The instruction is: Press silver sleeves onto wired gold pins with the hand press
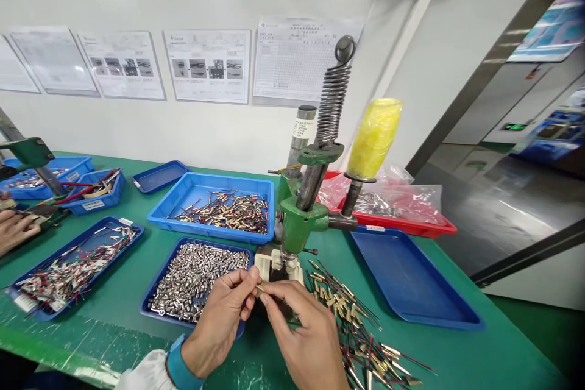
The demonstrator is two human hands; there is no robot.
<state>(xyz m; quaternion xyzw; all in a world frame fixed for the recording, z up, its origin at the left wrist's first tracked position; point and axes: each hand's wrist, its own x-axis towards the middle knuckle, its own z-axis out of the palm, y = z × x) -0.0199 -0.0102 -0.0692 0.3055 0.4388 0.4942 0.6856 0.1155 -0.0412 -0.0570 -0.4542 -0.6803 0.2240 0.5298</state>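
Note:
My left hand [223, 320] and my right hand [304, 338] meet in front of the green hand press [301, 210]. Both pinch a small brass-tipped part [260, 288] between thumb and fingertips, just below the press's white base [267, 265]. The left hand hovers over the near edge of a blue tray of small silver sleeves [196, 280]. A loose pile of brass terminals on thin red and green wires [356, 332] lies on the green mat to the right of my right hand. The press lever with its yellow wrapped handle [375, 137] stands up and to the right.
A blue tray of brass terminals [219, 207] sits behind the silver parts. An empty blue tray [406, 280] lies at right, a red tray with plastic bags [393, 207] behind it. Another person's hand [13, 228] works at far left by a tray of wired parts [73, 265].

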